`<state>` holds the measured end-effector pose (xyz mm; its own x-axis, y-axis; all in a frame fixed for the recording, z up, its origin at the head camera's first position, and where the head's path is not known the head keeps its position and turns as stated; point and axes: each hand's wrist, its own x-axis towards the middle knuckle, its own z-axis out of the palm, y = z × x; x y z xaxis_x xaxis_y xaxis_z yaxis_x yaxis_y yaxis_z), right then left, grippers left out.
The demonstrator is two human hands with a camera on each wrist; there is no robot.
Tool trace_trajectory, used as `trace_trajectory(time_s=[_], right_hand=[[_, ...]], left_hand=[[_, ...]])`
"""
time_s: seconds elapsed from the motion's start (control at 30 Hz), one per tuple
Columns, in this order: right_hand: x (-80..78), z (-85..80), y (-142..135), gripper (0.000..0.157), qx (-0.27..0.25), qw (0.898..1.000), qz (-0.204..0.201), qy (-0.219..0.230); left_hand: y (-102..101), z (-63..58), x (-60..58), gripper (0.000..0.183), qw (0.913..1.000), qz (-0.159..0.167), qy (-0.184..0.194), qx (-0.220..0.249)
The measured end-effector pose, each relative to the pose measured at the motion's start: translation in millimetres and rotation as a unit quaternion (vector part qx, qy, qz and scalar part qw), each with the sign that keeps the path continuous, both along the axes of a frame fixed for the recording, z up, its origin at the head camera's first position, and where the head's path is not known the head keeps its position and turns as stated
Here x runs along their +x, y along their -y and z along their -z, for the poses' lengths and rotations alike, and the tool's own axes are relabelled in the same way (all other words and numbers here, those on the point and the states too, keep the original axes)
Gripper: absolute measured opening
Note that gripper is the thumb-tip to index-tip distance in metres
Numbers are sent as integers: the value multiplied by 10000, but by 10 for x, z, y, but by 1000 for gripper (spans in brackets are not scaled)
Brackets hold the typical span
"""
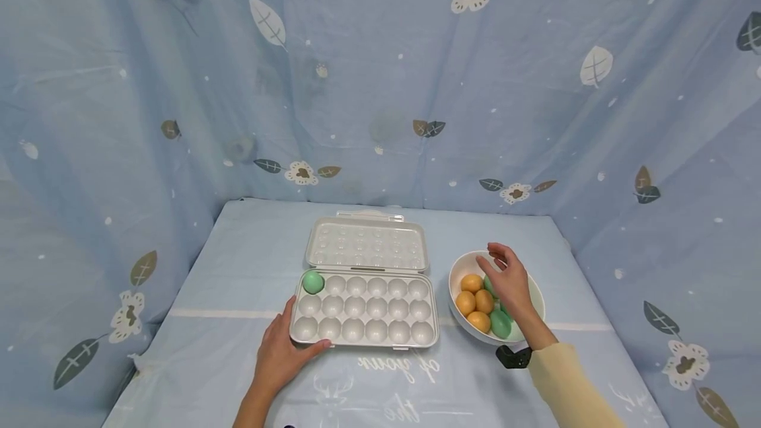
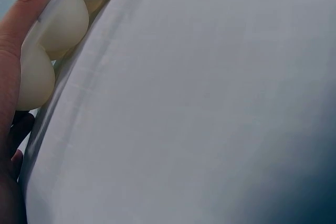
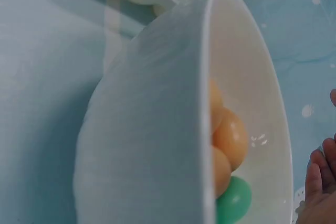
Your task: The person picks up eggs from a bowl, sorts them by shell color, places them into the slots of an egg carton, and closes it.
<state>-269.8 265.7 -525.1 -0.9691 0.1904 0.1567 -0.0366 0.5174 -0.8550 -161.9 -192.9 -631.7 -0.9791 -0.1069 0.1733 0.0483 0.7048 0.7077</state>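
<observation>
A white plastic egg tray (image 1: 364, 343) with rows of round cups lies with its lid folded back. One green egg (image 1: 312, 282) sits in its far left cup. My left hand (image 1: 279, 352) holds the tray's near left corner, thumb along the front edge, fingers at the left side; the left wrist view shows the thumb (image 2: 26, 11) on the rim. To the right stands a white bowl (image 1: 460, 266) with several orange eggs (image 1: 466, 302) and green eggs (image 1: 501, 323). Above the bowl hovers my right hand (image 1: 511, 283), fingers loosely bent, nothing seen between them.
The open lid (image 1: 367, 243) lies flat behind the tray, with a clear latch at its far edge. A pale blue cloth (image 1: 255, 236) covers the table, and a patterned curtain (image 1: 380, 84) hangs behind and on both sides. The right wrist wears a black device (image 1: 512, 356).
</observation>
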Motion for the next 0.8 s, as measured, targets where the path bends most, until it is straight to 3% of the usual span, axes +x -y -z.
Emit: trace_trajectory(time_s=[0.37, 0.8], right_hand=[[114, 171, -129, 60, 340, 9966, 296, 688], [134, 324, -145, 56, 964, 9888, 567, 992]], left_hand=[[3, -4, 7, 123, 10000, 49, -41, 14], [2, -14, 5, 123, 10000, 38, 27, 14]])
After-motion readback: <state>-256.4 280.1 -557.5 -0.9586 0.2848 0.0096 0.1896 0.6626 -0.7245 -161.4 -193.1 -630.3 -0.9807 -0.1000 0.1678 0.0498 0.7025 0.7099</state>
